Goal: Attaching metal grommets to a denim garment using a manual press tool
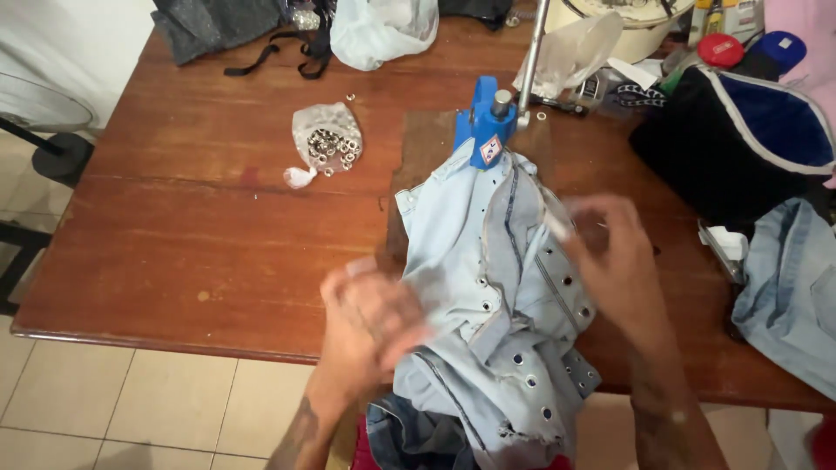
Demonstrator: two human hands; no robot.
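The denim (488, 296) lies bunched at the centre of the frame, its upper edge under the blue press (482, 130) and its lower folds hanging off the near table (200, 235) edge. Rows of metal eyelets run down its right side.

The left hand (370, 318), lower centre, is blurred; its fingers look closed on the denim's left fold, though how tightly I cannot tell. The right hand (614, 252), centre right, is blurred too; its fingers seem curled over the denim's right edge, pinching the cloth near the eyelet rows, but the blur hides the exact hold. So the denim sits between both hands, gripped at its two sides, with the middle slack.

Risks, as I judge them: much of the cloth hangs past the table edge, so its weight could drag the upper edge out from under the press. A loose fold could double up under the press head. The bag of eyelets (326, 144), upper left of centre, lies open with a few spilled beside it; a sweep of cloth could scatter more.
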